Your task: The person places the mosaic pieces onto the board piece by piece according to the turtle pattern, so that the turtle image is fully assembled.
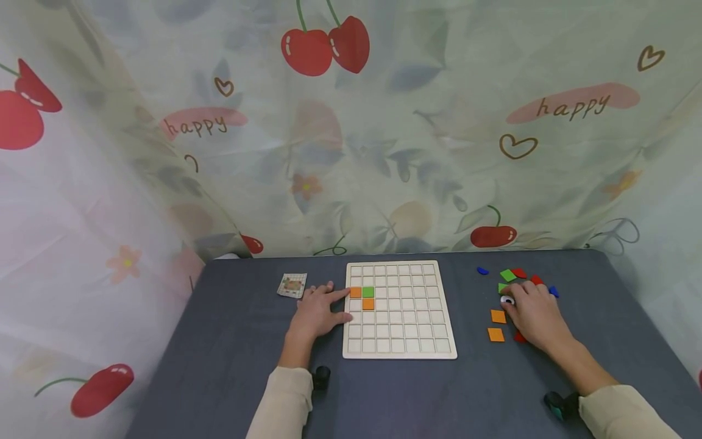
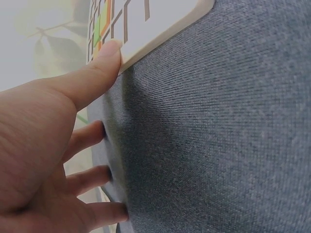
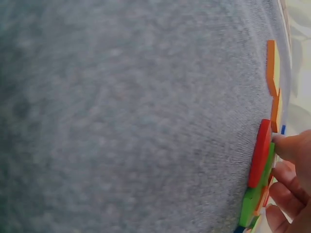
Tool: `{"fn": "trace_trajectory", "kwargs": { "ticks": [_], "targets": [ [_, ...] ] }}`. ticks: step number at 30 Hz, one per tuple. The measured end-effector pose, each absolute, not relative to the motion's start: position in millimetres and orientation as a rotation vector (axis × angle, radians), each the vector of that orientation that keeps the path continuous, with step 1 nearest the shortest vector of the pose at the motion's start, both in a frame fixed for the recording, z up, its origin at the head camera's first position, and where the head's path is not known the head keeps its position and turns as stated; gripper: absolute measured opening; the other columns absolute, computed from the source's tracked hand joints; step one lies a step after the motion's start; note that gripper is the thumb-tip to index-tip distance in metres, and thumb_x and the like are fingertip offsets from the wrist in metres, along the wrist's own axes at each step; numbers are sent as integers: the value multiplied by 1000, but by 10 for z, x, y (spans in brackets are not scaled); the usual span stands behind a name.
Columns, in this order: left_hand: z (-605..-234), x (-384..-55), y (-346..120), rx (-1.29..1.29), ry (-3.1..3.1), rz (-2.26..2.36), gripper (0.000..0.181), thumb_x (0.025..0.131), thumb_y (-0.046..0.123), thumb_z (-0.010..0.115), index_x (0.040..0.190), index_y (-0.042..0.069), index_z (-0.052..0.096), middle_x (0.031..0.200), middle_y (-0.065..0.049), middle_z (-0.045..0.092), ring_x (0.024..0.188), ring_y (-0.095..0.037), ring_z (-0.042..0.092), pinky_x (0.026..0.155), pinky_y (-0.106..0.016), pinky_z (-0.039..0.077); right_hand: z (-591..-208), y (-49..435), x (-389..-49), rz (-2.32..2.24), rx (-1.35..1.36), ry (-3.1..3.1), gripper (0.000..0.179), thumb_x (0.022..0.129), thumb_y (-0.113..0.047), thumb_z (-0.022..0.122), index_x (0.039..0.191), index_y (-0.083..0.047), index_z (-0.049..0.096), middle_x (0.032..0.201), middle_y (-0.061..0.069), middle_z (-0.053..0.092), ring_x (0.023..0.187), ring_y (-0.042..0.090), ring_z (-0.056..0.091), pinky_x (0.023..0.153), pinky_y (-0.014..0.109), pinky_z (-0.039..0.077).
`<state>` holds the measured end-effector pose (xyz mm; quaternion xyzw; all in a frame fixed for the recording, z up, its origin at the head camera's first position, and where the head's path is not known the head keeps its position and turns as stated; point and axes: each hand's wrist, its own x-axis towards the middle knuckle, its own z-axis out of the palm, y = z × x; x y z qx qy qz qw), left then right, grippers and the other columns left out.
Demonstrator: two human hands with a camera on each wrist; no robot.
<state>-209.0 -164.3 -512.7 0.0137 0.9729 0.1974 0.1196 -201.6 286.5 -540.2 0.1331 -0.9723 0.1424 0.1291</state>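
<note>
1. On the dark table (image 1: 219, 360), the pale gridded board (image 1: 410, 317) is placed near the middle, and loose pieces are scattered well apart from it, to its right.

2. Three cells near the board's left edge are filled: an orange tile (image 1: 355, 292) is set beside a green tile (image 1: 368, 292), and a second orange tile (image 1: 368, 304) is set just below the green one. All other visible cells are left bare, so the work is judged to be at an early stage.

3. The board's left edge is touched by the left hand (image 1: 317, 311). Its index finger is stretched toward the first orange tile, its thumb is laid on the rim, and the other fingers are spread over the cloth; nothing is gripped.

4. Among the loose pieces, the right hand (image 1: 536, 314) is lowered with bent fingers. A white round piece (image 1: 507, 300) with a dark centre is seen between thumb and index finger; whether it is pinched or merely touched cannot be told.

5. Yet unplaced around that hand are two orange squares (image 1: 496, 335), green pieces (image 1: 508, 275), red pieces (image 1: 518, 273) and blue pieces (image 1: 482, 271). Some are partly hidden, so no sure count can be given.

6. Left of the board, a small card (image 1: 292, 285) is laid flat, its printed picture too small to be read.
</note>
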Motion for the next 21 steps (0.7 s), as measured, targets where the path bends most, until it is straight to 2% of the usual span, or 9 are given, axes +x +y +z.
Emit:
{"fn": "trace_trajectory", "kwargs": {
  "ticks": [5, 13, 16, 21],
  "targets": [
    [-5121, -2081, -1652, 36, 2839, 588, 66, 88, 47, 78, 148, 36, 54, 165, -9, 38, 154, -48, 25, 116, -77, 25, -5400, 2846, -2028, 410, 444, -2786, 28, 87, -14, 79, 112, -4, 72, 106, 22, 67, 91, 37, 54, 76, 52, 44],
    [-5126, -2088, -1650, 43, 2850, 573, 66, 87, 48, 78, 148, 37, 54, 165, -10, 39, 153, -49, 26, 115, -77, 26, -5385, 2790, -2041, 371, 527, -2731, 28, 87, -16, 80, 112, -4, 77, 93, 11, 63, 75, 21, 43, 69, 33, 31],
    [-5130, -2090, -1648, 37, 2848, 576, 67, 87, 48, 78, 148, 37, 54, 165, -10, 39, 154, -49, 25, 116, -77, 26, -5360, 2774, -2059, 380, 518, -2758, 25, 88, -15, 78, 111, -4, 77, 91, 10, 61, 76, 21, 41, 69, 32, 30],
    [-5140, -2093, -1651, 35, 2848, 585, 66, 87, 47, 78, 148, 37, 54, 165, -10, 39, 154, -49, 25, 116, -76, 25, -5310, 2722, -2081, 399, 487, -2819, 24, 91, -18, 76, 110, -4, 76, 97, 13, 63, 83, 26, 47, 71, 36, 37]
  ]
}}
